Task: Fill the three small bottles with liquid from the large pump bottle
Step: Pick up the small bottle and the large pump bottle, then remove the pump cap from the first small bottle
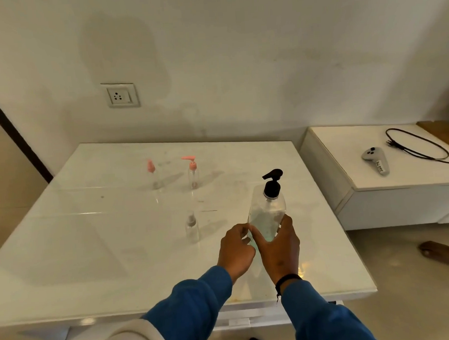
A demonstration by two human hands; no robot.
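Observation:
A large clear pump bottle (pixel 268 211) with a black pump head stands on the white table (pixel 92 241), holding pale liquid. My right hand (pixel 279 250) grips its lower body from the near side. My left hand (pixel 235 250) touches the bottle's lower left edge with curled fingertips. A small clear spray bottle (pixel 192 227) with a clear top stands just left of my hands. Farther back stand two small clear bottles: one with a pink cap (pixel 153 175) and one with a pink pump (pixel 192 172).
A lower white cabinet (pixel 402 202) sits to the right, carrying a grey controller (pixel 376 160) and a black cable (pixel 417 146). A wall socket (pixel 120 95) is behind the table. Someone's foot (pixel 443 253) rests on the floor at right.

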